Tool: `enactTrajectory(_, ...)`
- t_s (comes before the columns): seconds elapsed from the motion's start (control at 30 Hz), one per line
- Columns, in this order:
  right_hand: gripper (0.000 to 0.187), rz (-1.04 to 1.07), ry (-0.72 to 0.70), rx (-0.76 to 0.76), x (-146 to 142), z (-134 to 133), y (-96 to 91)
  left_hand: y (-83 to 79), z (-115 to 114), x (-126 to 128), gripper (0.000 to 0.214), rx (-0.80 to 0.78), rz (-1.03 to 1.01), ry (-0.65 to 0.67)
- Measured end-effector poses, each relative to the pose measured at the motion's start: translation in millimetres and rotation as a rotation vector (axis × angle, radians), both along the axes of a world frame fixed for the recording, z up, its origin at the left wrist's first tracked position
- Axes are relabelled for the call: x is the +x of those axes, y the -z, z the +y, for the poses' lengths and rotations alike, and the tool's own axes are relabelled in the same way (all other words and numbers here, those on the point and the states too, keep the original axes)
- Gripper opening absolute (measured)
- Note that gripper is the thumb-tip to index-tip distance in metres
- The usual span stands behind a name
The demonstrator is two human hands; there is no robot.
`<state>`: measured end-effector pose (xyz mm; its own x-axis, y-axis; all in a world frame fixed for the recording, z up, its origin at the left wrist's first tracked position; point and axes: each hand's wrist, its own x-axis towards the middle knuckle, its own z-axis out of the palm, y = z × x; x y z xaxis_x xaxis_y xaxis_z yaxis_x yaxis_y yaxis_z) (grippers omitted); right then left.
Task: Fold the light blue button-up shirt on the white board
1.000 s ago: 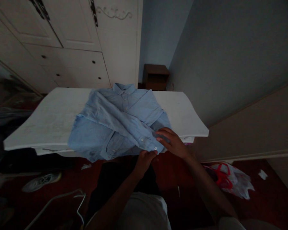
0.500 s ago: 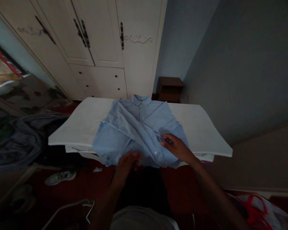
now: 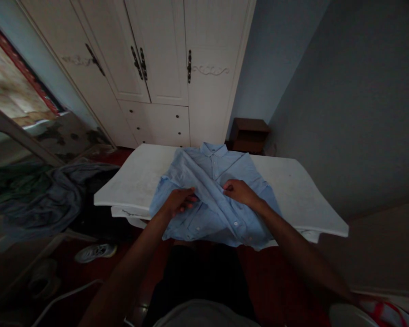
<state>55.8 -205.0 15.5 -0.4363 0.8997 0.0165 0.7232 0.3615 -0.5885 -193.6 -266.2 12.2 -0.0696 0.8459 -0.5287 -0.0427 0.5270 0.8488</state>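
Change first: both my hands have come up off the cuff end. A second ago they were at the cuff near the front edge; now my left hand point(image 3: 182, 201) and right hand point(image 3: 240, 191) sit partway up the upper sleeve point(image 3: 197, 177), one on each side of it. The left let go of the cuff in between. View has also swung, so more wardrobe point(image 3: 211, 36) shows.

Blue shirt point(image 3: 209, 200) lies front up on the white surface point(image 3: 296, 181), collar point(image 3: 214, 149) at the far edge, lower part reaching the near edge. Sleeve still crosses the shirt front on a diagonal, from the left shoulder side down to the near right. Cuff button point(image 3: 236, 223) is near the front edge, with neither hand on it. For the work in hand, I read this as: cuff end left lying, attention now on the middle of the sleeve.

Left hand: fingers loosely curled, thumb by the sleeve's edge; can't tell if it has cloth. Right hand: thumb and fingertips close together at the other edge; can't tell if cloth is pinched.

Writing: none readable. Possible tag inside the collar, too small to make out. Shoe point(image 3: 95, 252) on the floor: no legible brand. Bag point(image 3: 388, 313) at lower right: cut off and dark, nothing to read.
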Motion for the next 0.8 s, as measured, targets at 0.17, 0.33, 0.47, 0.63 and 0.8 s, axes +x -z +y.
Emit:
enactTrajectory(0.17,0.008,0.279,0.041,-0.204,7.5,6.8,1.3,3.5,2.8,7.5,0.028,0.01,0.058,0.024)
enactTrajectory(0.33,0.027,0.421,0.141,-0.342,15.2,4.4,-4.1,1.4,4.0,14.7,0.024,0.044,0.086,0.01)
enactTrajectory(0.47,0.034,0.452,0.22,-0.375,20.6,0.6,-3.9,-3.8,-2.8,11.3,0.021,0.091,0.086,-0.033)
enactTrajectory(0.63,0.032,0.492,0.264,-0.335,21.8,1.8,4.2,-5.7,-25.7,5.1,0.019,0.128,0.075,-0.044)
enactTrajectory(0.8,0.031,0.53,0.314,-0.361,20.3,2.5,8.8,4.5,-40.5,9.0,0.015,0.119,-0.011,-0.119)
